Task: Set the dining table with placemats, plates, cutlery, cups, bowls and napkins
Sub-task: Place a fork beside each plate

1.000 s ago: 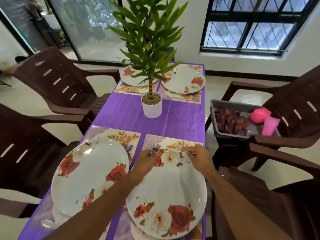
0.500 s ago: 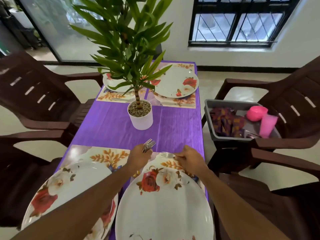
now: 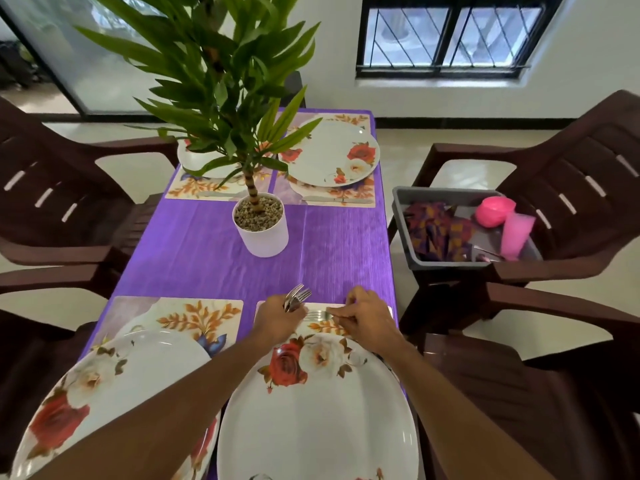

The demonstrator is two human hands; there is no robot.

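Plate (image 3: 318, 427) with a rose pattern lies nearest, on a placemat (image 3: 325, 328); a second plate (image 3: 138, 375) sits beside it on its own mat (image 3: 194, 313). Just beyond the first plate, the left hand (image 3: 277, 320) has its grip closed round a bundle of forks (image 3: 296, 296), tines up. The right hand (image 3: 367, 317) pinches one fork (image 3: 317, 315) by the handle, low over the placemat's far edge. Past a potted plant (image 3: 261, 223) on the purple-covered surface (image 3: 207, 244), two far plates (image 3: 332, 154) rest on mats, with a knife (image 3: 337, 199) on the right one. On a chair to the right, a grey bin (image 3: 401, 230) holds napkins (image 3: 436, 230), a pink bowl (image 3: 493, 211) and a pink cup (image 3: 516, 233). Mats and plates look done; forks are under way; cups, bowls and napkins remain.
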